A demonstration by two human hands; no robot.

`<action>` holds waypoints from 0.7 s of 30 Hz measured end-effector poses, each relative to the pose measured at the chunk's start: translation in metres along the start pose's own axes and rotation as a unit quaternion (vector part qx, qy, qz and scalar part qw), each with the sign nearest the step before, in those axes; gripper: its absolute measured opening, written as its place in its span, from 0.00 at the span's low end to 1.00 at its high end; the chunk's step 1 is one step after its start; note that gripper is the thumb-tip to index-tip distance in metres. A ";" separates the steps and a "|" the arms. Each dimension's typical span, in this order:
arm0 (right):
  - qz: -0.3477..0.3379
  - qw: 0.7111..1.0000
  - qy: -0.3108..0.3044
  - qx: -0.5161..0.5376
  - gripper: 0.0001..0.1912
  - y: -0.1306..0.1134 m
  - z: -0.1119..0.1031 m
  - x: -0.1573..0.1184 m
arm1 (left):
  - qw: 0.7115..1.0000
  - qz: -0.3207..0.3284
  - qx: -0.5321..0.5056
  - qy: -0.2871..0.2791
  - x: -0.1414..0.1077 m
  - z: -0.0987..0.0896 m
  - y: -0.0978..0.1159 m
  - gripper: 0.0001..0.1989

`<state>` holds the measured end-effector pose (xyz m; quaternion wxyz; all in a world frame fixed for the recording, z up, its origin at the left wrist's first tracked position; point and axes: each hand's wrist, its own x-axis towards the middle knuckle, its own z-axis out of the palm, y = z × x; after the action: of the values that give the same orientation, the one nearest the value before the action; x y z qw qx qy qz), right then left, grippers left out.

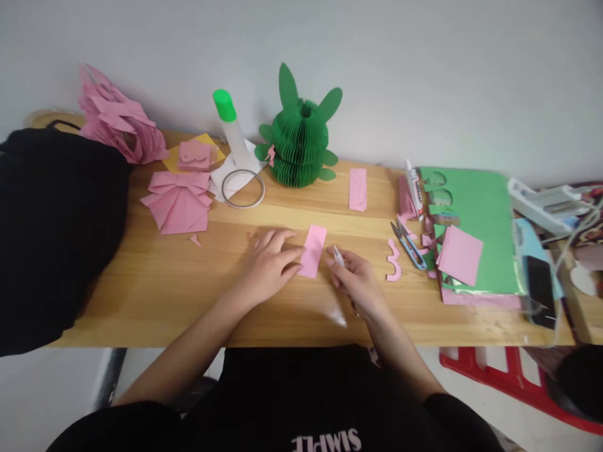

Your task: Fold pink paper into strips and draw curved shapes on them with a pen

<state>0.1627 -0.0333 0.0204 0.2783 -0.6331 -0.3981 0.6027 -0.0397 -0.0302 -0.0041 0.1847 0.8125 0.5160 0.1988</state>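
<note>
Passage behind pink strip (313,252); green figure (299,147) blocks beyond.

Pink strip (313,251), pen (338,255) in right fingers (345,275)

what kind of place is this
Probably a small paper-craft spot at a wooden table against a wall, at home or in a workshop; I can't tell which. The green paper rabbit figure, the small scissors and the pink paper strip by the left hand suggest it.
</note>
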 end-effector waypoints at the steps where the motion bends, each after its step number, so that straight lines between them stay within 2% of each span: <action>1: 0.031 0.997 -0.032 0.055 0.26 -0.002 -0.001 0.000 | 1.000 0.001 -0.001 0.002 0.000 0.000 0.000 0.10; 3: 0.074 0.985 -0.080 0.134 0.25 -0.005 -0.002 0.001 | 1.000 0.000 -0.007 0.010 0.001 0.000 0.002 0.10; 6: 0.090 0.970 -0.118 0.193 0.22 -0.009 0.000 0.001 | 0.998 -0.031 -0.049 0.030 0.005 0.000 0.009 0.12; 11: 0.048 0.969 -0.180 0.162 0.26 -0.011 0.006 -0.006 | 0.967 -0.154 -0.196 0.043 0.010 -0.003 0.020 0.10; 12: 0.023 0.978 -0.162 0.133 0.27 -0.010 0.002 -0.007 | 0.963 -0.166 -0.211 0.036 0.011 -0.005 0.021 0.11; 13: -0.013 0.989 -0.117 0.093 0.26 -0.009 -0.004 -0.007 | 0.958 -0.174 -0.225 0.028 0.011 -0.005 0.022 0.11; 15: -0.096 0.994 0.032 -0.027 0.24 -0.003 -0.025 -0.009 | 0.946 -0.193 -0.259 0.015 0.011 -0.005 0.024 0.10; 16: -0.132 0.978 0.124 -0.106 0.21 0.000 -0.038 -0.010 | 0.941 -0.200 -0.272 0.011 0.012 -0.003 0.026 0.13; 18: -0.119 0.926 0.229 -0.275 0.19 0.008 -0.065 -0.012 | 0.926 -0.225 -0.303 -0.002 0.012 0.002 0.032 0.22; 19: -0.102 0.896 0.265 -0.342 0.19 0.012 -0.078 -0.014 | 0.913 -0.243 -0.327 -0.015 0.013 0.006 0.036 0.26; 21: -0.097 0.846 0.276 -0.446 0.19 0.021 -0.095 -0.019 | 0.880 -0.281 -0.379 -0.051 0.013 0.013 0.046 0.31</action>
<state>0.2610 -0.0486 0.0248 0.1215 -0.7870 -0.5905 0.1308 0.0076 -0.0380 0.0099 0.5528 0.5107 0.5973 0.2772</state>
